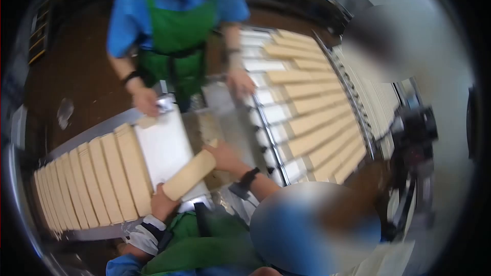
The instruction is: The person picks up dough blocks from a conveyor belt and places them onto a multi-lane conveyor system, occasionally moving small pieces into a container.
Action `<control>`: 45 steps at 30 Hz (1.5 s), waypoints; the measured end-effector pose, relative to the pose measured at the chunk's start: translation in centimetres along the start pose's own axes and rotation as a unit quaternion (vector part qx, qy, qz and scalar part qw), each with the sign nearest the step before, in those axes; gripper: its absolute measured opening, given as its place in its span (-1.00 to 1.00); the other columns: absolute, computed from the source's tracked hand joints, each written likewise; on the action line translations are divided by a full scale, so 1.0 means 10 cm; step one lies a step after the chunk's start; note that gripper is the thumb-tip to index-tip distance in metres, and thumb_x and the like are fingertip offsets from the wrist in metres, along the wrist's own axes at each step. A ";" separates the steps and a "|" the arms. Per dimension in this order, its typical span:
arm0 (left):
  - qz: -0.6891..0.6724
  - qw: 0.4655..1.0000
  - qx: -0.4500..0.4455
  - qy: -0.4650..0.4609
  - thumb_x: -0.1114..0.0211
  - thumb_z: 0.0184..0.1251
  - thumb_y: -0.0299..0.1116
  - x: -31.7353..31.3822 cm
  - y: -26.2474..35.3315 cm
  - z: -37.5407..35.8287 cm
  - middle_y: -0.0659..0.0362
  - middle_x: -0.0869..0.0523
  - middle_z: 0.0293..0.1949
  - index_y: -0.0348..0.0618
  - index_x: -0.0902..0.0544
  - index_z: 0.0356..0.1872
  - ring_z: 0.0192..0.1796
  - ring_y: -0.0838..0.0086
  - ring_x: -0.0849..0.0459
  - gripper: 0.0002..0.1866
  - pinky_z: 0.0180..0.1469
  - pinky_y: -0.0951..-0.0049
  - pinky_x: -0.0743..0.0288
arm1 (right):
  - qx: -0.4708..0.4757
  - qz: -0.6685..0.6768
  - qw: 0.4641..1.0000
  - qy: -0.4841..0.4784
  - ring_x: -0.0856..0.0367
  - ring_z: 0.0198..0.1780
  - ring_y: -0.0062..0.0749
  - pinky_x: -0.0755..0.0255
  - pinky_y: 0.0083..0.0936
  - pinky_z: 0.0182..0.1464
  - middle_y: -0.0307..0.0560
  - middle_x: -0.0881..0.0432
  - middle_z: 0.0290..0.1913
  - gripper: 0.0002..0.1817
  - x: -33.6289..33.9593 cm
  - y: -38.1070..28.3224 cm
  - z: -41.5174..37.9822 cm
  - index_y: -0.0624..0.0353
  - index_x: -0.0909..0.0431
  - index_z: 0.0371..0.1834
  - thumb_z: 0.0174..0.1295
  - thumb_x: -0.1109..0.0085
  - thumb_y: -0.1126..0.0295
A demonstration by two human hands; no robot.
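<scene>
Between my two hands is a beige dough-like strip (190,176) with rounded ends, held tilted above a white board (163,140). My left hand (162,203) is closed on its lower left end. The upper right end is in my right hand (226,156), fingers wrapped round it. Left of the board, several longer strips of the same colour (102,174) lie side by side in a row. Across from me, a person's hand (147,101) is at the far end of the board, near a small beige piece (147,121) and a shiny metal part (164,103).
To the right, a conveyor (266,110) with white slats carries many beige strips (314,107). A co-worker in a green apron (179,15) stands opposite, one hand by the conveyor's edge. Dark machinery (414,128) stands at far right; a blurred round patch hides the lower right.
</scene>
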State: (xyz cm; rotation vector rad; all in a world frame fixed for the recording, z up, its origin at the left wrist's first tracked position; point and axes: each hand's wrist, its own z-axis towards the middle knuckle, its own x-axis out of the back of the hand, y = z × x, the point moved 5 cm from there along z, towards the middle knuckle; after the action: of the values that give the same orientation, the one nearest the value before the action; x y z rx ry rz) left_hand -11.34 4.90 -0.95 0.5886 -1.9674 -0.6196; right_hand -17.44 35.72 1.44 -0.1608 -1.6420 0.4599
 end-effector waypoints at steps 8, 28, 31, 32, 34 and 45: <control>0.001 0.977 -0.199 -0.072 -0.68 -0.25 -0.28 -0.21 1.59 -0.03 -0.07 -0.75 -0.10 -0.13 -0.49 0.15 0.00 0.02 -0.73 -0.19 0.03 0.14 -0.62 | -0.229 -0.027 0.954 0.192 -0.51 0.00 0.16 -0.45 -0.05 0.03 0.20 -0.47 -0.01 -0.29 1.27 0.30 -1.73 -0.20 -0.56 0.25 -0.12 -0.47 0.37; -0.253 0.774 0.008 -0.581 -0.41 0.19 -0.52 -2.67 3.41 -1.86 0.12 -0.60 0.10 -0.22 -0.26 0.44 0.14 0.43 -0.58 -0.22 0.18 0.43 -0.48 | -0.287 -0.147 0.945 0.052 -0.47 0.09 0.21 -0.41 -0.08 0.20 0.24 -0.51 0.04 -0.30 1.98 2.13 -4.61 -0.17 -0.57 0.21 -0.13 -0.33 0.54; -0.193 0.808 -0.026 -0.556 -0.40 0.24 -0.47 -3.07 3.32 -1.77 0.04 -0.62 0.07 -0.27 -0.27 0.42 0.08 0.43 -0.61 -0.27 0.10 0.43 -0.53 | -0.293 -0.203 0.923 0.148 -0.45 0.09 0.23 -0.38 0.00 0.20 0.27 -0.49 0.07 -0.39 2.04 1.88 -4.66 0.02 -0.57 0.17 -0.09 -0.30 0.49; -0.144 0.827 -0.016 -0.543 -0.41 0.24 -0.45 -3.14 3.37 -1.75 0.01 -0.63 0.06 -0.27 -0.28 0.41 0.05 0.43 -0.62 -0.28 0.06 0.43 -0.55 | -0.302 -0.171 0.922 0.174 -0.45 0.09 0.24 -0.37 0.03 0.20 0.28 -0.49 0.08 -0.42 1.99 1.78 -4.67 0.10 -0.57 0.15 -0.08 -0.30 0.46; -0.107 0.866 -0.041 -0.487 -0.41 0.23 -0.33 -3.31 3.33 -1.62 -0.10 -0.63 0.07 -0.30 -0.32 0.37 0.07 0.30 -0.63 -0.29 0.08 0.35 -0.56 | -0.336 -0.089 0.929 0.131 -0.49 0.03 0.16 -0.42 -0.04 0.08 0.22 -0.53 -0.04 -0.58 1.76 1.51 -4.62 0.26 -0.55 -0.06 -0.01 -0.35 0.34; -0.200 0.884 -0.146 -0.397 -0.39 0.28 -0.19 -3.69 3.33 -1.35 0.03 -0.74 -0.24 -0.17 -0.45 0.23 -0.14 0.31 -0.68 -0.45 -0.08 0.20 -0.54 | -0.140 -0.156 0.963 0.170 -0.47 -0.41 -0.01 -0.34 -0.07 -0.33 0.04 -0.50 -0.48 -0.63 1.06 1.18 -4.45 0.16 -0.51 -0.50 0.29 -0.27 0.11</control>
State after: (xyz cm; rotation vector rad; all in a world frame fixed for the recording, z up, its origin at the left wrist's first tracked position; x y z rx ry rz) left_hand 11.64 50.89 2.02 0.6057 -2.4326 -1.5884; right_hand 22.75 59.27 9.25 -0.1767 -1.3543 -0.0443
